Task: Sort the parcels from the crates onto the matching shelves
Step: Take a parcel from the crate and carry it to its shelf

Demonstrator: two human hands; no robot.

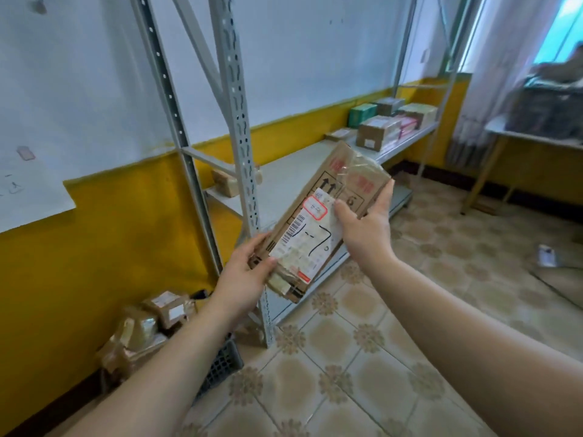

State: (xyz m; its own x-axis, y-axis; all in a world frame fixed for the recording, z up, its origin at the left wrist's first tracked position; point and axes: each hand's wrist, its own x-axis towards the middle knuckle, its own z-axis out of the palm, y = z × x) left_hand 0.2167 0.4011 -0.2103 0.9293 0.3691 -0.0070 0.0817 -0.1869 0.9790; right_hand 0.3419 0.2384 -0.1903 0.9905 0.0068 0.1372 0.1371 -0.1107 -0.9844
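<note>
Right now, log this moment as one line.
left hand: grips parcel lower end | right hand: grips its right edge | parcel: label up, in front of shelf, not placed

The brown cardboard parcel bears a white label and a red-edged sticker. The wall is white above yellow; the floor tiles are beige with brown flower medallions.

Handwritten black "7" and a barcode on the shipping label of the cardboard parcel; red-bordered sticker illegible; box print shows up-arrows and blurred red characters.
</note>
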